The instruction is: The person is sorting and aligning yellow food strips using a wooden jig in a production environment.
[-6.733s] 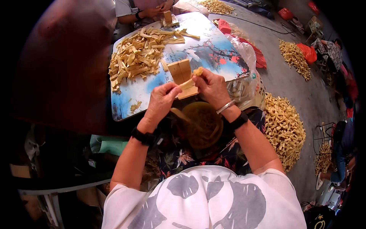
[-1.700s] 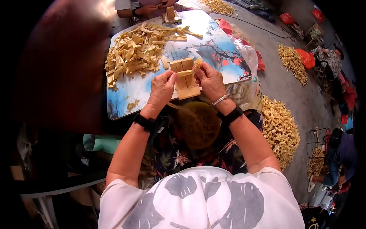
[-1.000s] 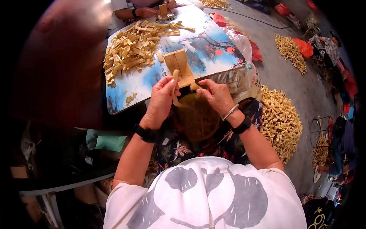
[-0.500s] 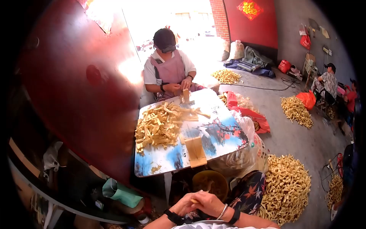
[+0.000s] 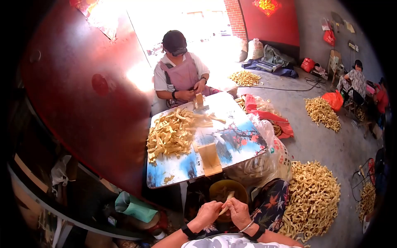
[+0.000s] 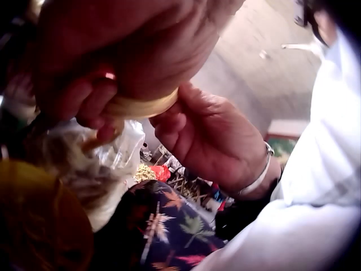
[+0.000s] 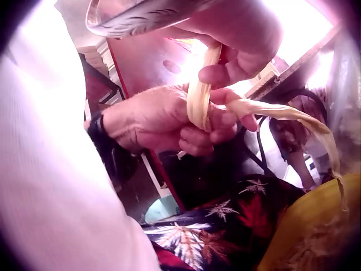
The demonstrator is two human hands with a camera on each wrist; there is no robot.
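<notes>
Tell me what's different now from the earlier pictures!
The left hand and right hand moved away from the wooden stand, back towards the body, down by the yellow bowl. Both now pinch a pale strip. The camera tipped up, so the person across the table shows better. The stand and the pile of strips stayed on the table.

head view high, facing forward-down, wrist views close, hands shared
</notes>
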